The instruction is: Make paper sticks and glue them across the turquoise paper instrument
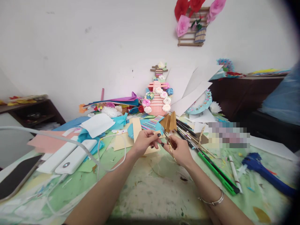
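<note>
My left hand [146, 142] pinches a small piece of cream paper [159, 134] between thumb and fingers, above the middle of the table. Gold-handled scissors [172, 149] are in my right hand [181, 150], their blades pointing up and left beside the paper's right edge. Whether the blades touch the paper is hard to tell. Under and behind my left hand lie larger cream paper pieces [123, 141]. Just beyond are light blue paper with striped sticks [152, 124] and a folded brown paper [169, 122].
A green cutter [217, 172], a white marker [235, 175] and a blue glue gun [264, 172] lie on the right. White cables [86, 150], a power bank [76, 156] and a phone [20, 176] lie left. A flower-decorated guitar shape [157, 103] stands against the wall.
</note>
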`<state>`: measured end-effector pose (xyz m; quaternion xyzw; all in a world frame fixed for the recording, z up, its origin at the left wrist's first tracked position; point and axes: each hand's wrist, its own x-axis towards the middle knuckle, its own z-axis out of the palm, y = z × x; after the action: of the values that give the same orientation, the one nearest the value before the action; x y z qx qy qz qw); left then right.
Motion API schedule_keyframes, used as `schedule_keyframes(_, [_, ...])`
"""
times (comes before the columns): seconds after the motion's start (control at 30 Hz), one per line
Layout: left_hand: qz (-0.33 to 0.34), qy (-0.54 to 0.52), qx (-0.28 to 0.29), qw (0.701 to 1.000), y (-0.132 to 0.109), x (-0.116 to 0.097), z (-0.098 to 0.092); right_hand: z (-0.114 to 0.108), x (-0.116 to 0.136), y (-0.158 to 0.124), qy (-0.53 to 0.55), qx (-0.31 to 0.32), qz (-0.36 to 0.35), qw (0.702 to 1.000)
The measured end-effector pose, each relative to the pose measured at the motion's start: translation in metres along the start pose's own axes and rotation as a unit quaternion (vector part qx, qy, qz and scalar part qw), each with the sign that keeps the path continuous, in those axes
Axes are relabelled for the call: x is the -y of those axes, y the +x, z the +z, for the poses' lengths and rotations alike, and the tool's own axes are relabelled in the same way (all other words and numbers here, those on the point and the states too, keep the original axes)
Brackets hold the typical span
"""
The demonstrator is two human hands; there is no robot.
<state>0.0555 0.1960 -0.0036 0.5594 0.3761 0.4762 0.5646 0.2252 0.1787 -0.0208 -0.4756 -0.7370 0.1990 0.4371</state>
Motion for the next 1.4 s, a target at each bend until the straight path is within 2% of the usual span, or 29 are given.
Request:
schedule_keyframes(0.13, [0.008, -0.032, 0.014, 0.999, -0.0002, -0.0009, 0.0001, -0.0013, 0.0034, -0.0015, -0.077, 0.018, -0.022, 0.997])
schedule_keyframes(0.33, [0.011, -0.037, 0.027, 0.999, -0.0015, -0.0031, 0.0014, -0.0003, 0.0041, -0.0014, -0.102, 0.017, -0.030, 0.994])
schedule_keyframes(1.07, [-0.001, -0.041, 0.023, 0.999, 0.0003, 0.0000, -0.0004, 0.0058, -0.0048, -0.0006, -0.120, -0.006, -0.024, 0.992])
schedule_keyframes(1.4, [-0.015, 0.000, 0.024, 1.000, -0.0008, -0.0065, -0.0050, 0.0034, -0.0015, -0.0012, -0.120, -0.003, -0.036, 0.992])
